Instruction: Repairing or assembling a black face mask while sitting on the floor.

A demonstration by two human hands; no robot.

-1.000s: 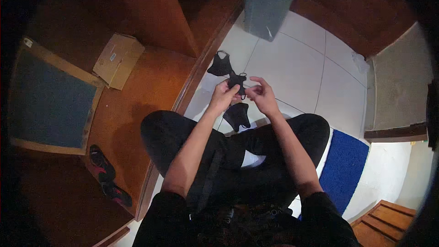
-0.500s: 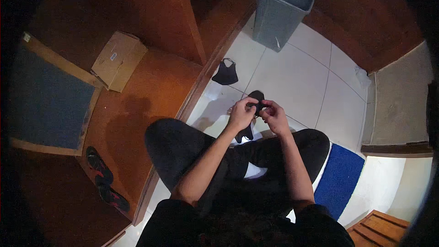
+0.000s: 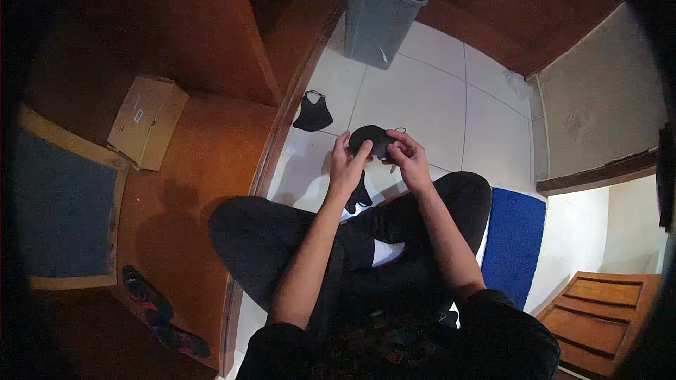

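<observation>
A black face mask (image 3: 369, 136) is held out in front of my crossed legs, above the white floor tiles. My left hand (image 3: 348, 163) grips its left side, thumb on the near face. The fingers of my right hand (image 3: 410, 159) pinch its right end, where a thin ear loop sticks out. Part of a second black cloth piece (image 3: 360, 195), like another mask, shows below my hands near my lap; the rest is hidden. Another black face mask (image 3: 313, 114) lies flat on the tiles to the far left, its loop pointing away.
A grey waste bin (image 3: 386, 24) stands at the far side. On the brown wooden ledge at left sit a cardboard box (image 3: 149, 123) and dark sandals (image 3: 148, 295). At right are a blue mat (image 3: 515, 243) and a wooden louvred piece (image 3: 595, 320). A crumpled clear bag (image 3: 517, 86) lies by the wall.
My hands have moved apart, and the mask between them is spread wider and turned to show more of its surface. The whole view has shifted and tilted slightly.
</observation>
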